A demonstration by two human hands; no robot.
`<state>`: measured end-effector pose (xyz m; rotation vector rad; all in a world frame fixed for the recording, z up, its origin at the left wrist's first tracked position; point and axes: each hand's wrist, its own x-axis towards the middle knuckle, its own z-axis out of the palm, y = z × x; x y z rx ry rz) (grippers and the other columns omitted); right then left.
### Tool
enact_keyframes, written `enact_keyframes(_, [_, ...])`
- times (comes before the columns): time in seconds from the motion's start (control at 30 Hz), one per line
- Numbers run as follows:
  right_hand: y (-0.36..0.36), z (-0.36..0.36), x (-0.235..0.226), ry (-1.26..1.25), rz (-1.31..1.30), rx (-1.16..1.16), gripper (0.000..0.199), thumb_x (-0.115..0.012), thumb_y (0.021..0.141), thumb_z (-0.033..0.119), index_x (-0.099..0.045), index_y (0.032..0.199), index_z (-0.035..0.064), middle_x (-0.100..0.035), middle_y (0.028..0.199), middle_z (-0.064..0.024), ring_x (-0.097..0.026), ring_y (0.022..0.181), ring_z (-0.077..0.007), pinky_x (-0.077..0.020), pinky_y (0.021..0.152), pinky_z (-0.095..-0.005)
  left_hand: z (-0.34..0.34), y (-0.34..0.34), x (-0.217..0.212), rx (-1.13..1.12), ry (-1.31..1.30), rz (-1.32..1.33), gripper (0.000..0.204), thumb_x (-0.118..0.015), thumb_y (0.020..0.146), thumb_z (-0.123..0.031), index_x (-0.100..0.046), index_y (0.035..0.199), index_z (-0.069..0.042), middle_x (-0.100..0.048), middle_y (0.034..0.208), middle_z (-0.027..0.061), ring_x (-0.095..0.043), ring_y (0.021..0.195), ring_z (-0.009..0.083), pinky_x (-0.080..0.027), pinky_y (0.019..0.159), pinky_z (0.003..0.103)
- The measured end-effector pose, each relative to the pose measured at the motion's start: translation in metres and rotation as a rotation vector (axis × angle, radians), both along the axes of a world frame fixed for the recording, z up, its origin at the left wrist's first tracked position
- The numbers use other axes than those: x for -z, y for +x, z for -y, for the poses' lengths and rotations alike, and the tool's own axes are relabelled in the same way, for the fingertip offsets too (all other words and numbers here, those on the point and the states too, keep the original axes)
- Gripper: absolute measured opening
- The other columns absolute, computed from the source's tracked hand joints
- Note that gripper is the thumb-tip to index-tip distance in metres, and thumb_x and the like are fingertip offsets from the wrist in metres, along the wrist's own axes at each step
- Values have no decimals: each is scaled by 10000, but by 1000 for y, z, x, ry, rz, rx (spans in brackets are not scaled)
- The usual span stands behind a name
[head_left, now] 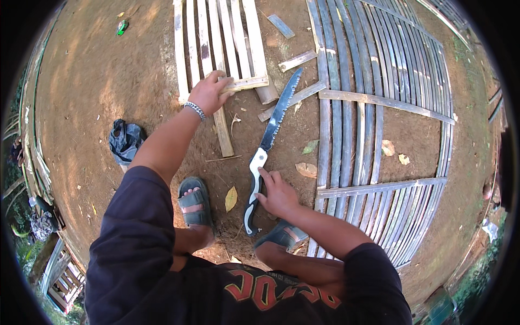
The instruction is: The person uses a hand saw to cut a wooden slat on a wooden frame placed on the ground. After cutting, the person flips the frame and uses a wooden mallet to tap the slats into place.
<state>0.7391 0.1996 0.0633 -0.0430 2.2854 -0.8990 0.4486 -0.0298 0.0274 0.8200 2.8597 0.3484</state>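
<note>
Hand saw (268, 146) on dirt, right hand (277, 194) loosely on its handle, not gripped; left hand (208, 93) pinning slat panel (219, 46). Risk: teeth near sandalled feet, slip cuts.

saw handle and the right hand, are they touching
Touching. The head view shows the right hand lying on the grey and white handle of the hand saw, fingers on its grip; the saw lies on the dirt.

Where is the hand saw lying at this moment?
In the head view, the hand saw lies on the dirt ground at centre, its handle under the right hand, between two bamboo slat panels.
</note>
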Motion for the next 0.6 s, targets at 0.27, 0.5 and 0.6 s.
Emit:
enact_keyframes(0.27, [22,68,18,153,54,458,1082,-876,794,332,-213,1634,174,-464,1345,-192,-619,1174,-424,-547,941,-529,2,9,35,-94,181,-156,382,-751,932,-301,-708,1296,-192,-617,1204,85,-640,1054,265,-484,946,441])
enact_keyframes(0.5, [30,79,24,170,118,655,958,-848,801,251,-292,1572,122,-567,1258,-193,-629,1131,-414,-521,947,-517,5,-23,46,-180,250,-205,364,-748,935,-292,-727,1281,-180,-624,1166,86,-636,1033,265,-482,946,467])
enact_keyframes(0.6, [34,83,30,177,93,702,809,-808,809,211,-388,1488,77,-582,1241,-205,-630,1123,-432,-514,952,-516,5,-27,45,-197,304,-92,382,-752,933,-300,-723,1295,-178,-625,1214,96,-621,1088,275,-473,1000,468])
